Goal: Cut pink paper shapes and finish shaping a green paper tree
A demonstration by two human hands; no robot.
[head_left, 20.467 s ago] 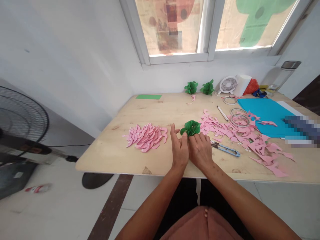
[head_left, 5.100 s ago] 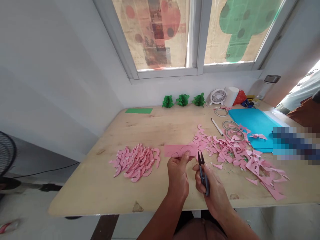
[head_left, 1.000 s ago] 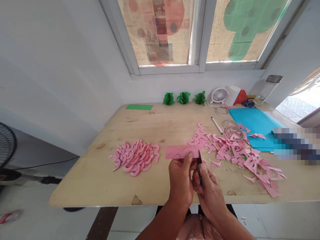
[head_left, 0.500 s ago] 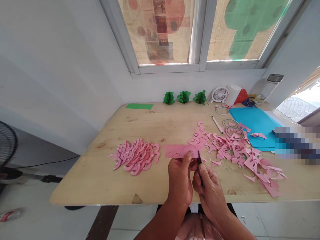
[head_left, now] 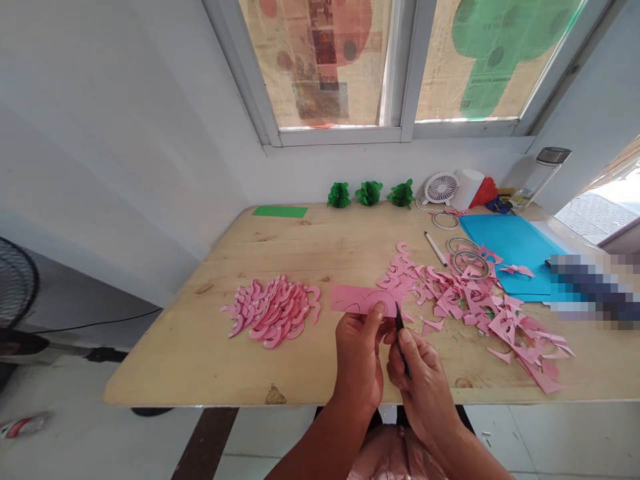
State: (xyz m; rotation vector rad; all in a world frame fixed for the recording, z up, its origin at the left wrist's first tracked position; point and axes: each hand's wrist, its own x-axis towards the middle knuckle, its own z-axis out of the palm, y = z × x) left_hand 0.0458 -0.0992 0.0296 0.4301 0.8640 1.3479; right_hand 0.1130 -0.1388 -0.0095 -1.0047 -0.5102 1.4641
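Pinched between the thumb and fingers of my left hand (head_left: 360,353) is a strip of pink paper (head_left: 347,298) with curved outlines drawn on it. My right hand (head_left: 420,367) grips dark scissors (head_left: 401,324), whose blades point up at the right end of the strip. Fingers cover the scissor handles. To the left lies a pile of curved pink paper pieces (head_left: 275,310). Pink paper scraps (head_left: 470,300) are scattered to the right of my hands.
Behind the scraps are a white pen (head_left: 436,249), tape rolls (head_left: 470,265) and blue paper sheets (head_left: 520,247). Along the wall stand green paper ornaments (head_left: 370,193), a small white fan (head_left: 441,188) and a glass bottle (head_left: 543,177). A green strip (head_left: 280,211) lies at the back left.
The pink strip has tilted slightly, its left end a little higher. Both hands keep their grips and have barely shifted.
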